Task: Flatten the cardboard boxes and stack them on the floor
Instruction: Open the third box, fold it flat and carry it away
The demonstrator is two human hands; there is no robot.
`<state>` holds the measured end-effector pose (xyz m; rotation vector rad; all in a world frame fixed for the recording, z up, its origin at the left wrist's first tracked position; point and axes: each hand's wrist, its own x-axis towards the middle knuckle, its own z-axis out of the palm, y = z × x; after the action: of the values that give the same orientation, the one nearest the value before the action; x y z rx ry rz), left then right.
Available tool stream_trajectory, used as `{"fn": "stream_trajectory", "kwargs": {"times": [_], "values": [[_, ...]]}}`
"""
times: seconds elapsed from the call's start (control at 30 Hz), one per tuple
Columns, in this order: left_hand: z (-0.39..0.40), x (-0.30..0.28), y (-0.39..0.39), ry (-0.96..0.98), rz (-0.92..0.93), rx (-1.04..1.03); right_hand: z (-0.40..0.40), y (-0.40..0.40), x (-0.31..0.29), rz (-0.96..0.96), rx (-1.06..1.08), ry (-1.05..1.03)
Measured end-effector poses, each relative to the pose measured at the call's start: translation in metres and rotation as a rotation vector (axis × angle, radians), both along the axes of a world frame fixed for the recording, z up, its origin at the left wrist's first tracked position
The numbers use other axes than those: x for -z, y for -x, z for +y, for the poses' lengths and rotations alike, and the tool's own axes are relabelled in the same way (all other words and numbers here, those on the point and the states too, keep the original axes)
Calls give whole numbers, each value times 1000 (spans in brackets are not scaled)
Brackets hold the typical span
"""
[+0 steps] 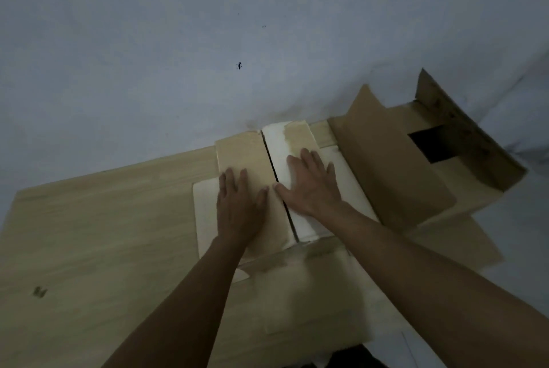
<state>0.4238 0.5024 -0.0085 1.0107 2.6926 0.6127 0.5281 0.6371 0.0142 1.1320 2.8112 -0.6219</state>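
A pale cardboard box (246, 153) lies on the wooden table (104, 234), its two top flaps folded down with a dark gap between them. My left hand (237, 207) presses flat on the left flap, fingers spread. The right flap (297, 138), white with a tan patch, is under my right hand (312, 186), palm down. To the right stands a larger brown cardboard box (395, 165), with raised flaps and a dark opening on top. Neither hand grips anything.
A grey-white wall (208, 40) rises right behind the table. The table's left part stretches toward the left edge of view. More cardboard (312, 287) lies under my forearms at the table's near right side. Pale floor (520, 234) shows at the right.
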Motion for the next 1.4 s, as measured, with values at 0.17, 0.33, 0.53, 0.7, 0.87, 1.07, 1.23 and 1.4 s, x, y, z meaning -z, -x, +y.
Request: {"fn": "stream_trajectory", "kwargs": {"times": [0.17, 0.33, 0.53, 0.7, 0.87, 1.07, 1.23, 1.4], "values": [[4, 1, -2, 14, 21, 14, -3, 1, -35, 51, 31, -70], [24, -14, -12, 96, -33, -112, 22, -7, -74, 166, 76, -2], [35, -27, -13, 136, -119, -145, 51, -35, -93, 40, 214, -35], [23, -44, 4, 25, -121, -177, 71, -45, -56, 15, 227, -69], [2, -63, 11, -129, -210, -231, 62, -39, -14, -103, 295, 100], [-22, -81, 25, -251, -353, -276, 32, -11, 19, 96, 318, 517], [-46, -99, 40, -297, -106, -157, 25, -6, 32, 164, 320, 435], [-67, -101, 71, -257, 204, -43, 25, -7, 40, 180, 331, 390]]}}
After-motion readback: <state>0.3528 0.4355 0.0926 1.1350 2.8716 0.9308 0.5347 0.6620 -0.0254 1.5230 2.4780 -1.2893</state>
